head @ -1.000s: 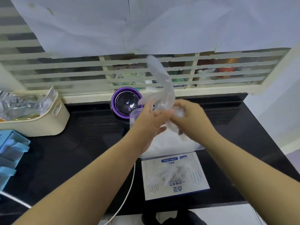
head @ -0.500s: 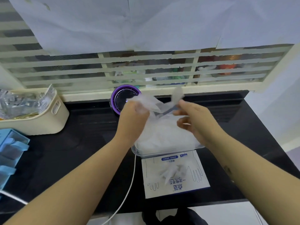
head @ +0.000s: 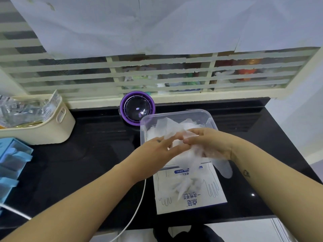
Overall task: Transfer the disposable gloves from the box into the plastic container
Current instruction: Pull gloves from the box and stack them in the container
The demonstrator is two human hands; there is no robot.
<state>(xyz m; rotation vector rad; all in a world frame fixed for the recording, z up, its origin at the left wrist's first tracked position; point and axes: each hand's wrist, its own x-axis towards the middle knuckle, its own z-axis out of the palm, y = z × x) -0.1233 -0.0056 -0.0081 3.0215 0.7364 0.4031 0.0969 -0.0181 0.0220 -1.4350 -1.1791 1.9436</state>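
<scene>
A clear plastic container (head: 176,114) stands at the counter's middle with a crumpled heap of thin see-through disposable gloves (head: 176,124) in it. In front of it lies the flat white glove box (head: 206,203), with more gloves (head: 183,186) poking out of its opening. Both hands meet low over the container's near side. My left hand (head: 155,154) pinches one end of a glove. My right hand (head: 211,142) pinches the same bunch, and a loose glove (head: 224,167) hangs below its palm over the box.
A purple round device (head: 137,107) sits right behind the container. A cream basket (head: 61,126) of packets stands at the left, blue boxes (head: 12,163) nearer on the left. A white cable (head: 138,206) runs over the black counter's front edge. A slatted window closes the back.
Both hands have come down from chest height to the container's near side, bringing the glove down with them. More of the container's far rim now shows.
</scene>
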